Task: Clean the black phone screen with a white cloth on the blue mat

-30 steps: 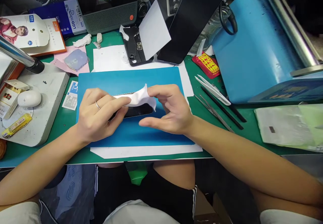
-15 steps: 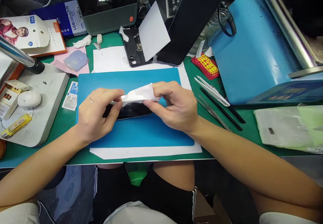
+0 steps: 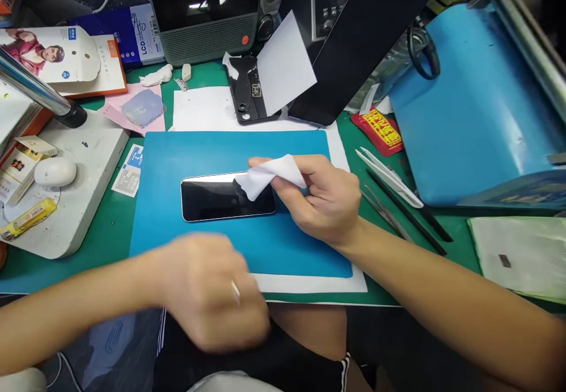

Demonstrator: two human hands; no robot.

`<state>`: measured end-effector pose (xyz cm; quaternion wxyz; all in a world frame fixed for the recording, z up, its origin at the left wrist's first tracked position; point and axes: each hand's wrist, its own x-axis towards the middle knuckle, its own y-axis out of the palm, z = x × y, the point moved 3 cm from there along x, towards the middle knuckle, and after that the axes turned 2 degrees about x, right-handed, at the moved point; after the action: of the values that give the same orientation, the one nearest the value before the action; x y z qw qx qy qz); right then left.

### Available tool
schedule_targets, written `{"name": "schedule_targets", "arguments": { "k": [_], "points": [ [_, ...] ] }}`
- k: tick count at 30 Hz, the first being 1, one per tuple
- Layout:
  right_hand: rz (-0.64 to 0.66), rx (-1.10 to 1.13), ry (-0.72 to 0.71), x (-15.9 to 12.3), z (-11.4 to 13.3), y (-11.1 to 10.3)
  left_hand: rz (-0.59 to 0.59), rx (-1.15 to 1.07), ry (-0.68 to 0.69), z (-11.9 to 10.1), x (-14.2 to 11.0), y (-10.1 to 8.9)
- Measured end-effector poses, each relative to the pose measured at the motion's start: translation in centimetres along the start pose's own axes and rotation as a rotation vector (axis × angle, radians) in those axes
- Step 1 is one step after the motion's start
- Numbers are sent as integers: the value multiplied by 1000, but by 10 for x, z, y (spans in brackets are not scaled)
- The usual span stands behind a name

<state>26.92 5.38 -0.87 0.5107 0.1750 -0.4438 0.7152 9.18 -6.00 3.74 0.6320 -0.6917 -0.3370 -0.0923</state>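
Observation:
A smartphone (image 3: 212,200) with a black glossy screen lies flat on the blue mat (image 3: 177,244), its long side running left to right. Between thumb and fingers, my right hand (image 3: 327,197) pinches a crumpled white wipe (image 3: 269,177), whose loose end hangs over the right part of the screen. Whether the wipe touches the glass, I cannot tell. My left hand (image 3: 216,297) is blurred in front of the table's near edge, back of the hand up with a ring on one finger. Its fingers look curled under and are mostly hidden.
Tweezers (image 3: 384,209) and several slim tools lie right of the mat, near a red packet (image 3: 380,131). A blue machine (image 3: 477,103) with a metal roller stands at the right. Behind the mat are a black phone part (image 3: 243,88) and a tilted white card (image 3: 285,65).
My left hand has let go of the wipe and swung down toward me, past the mat's front edge. The right hand keeps the wipe, and more of the phone shows. The view has shifted slightly.

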Motion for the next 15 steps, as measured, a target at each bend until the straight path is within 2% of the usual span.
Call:
{"name": "schedule_targets", "arguments": {
  "k": [2, 3, 4, 5, 7, 8, 10, 12, 15],
  "points": [
    [-35, 7, 8, 1, 0, -3, 161, -44, 179, -39, 15, 27],
    [-40, 9, 16, 2, -1, -4, 265, -24, 198, -52, 22, 42],
    [-39, 10, 22, 3, -3, -5, 305, -12, 222, -61, 29, 54],
    [-30, 6, 32, 4, -5, -6, 293, 11, 231, -64, 36, 62],
    [-14, -27, 53, 8, -10, -8, 231, 84, 176, -51, 43, 66],
    [-16, -48, 56, 9, -12, -10, 176, 98, 120, -38, 42, 61],
    [-18, -81, 40, 12, -14, -13, 159, 218, -72, -4, 29, 40],
    [27, -90, -14, 13, -14, -13, 199, 352, -314, 30, 6, 12],
    [239, -48, -175, 11, -8, -7, 206, 357, -519, 62, -31, -20]
  ]
}}
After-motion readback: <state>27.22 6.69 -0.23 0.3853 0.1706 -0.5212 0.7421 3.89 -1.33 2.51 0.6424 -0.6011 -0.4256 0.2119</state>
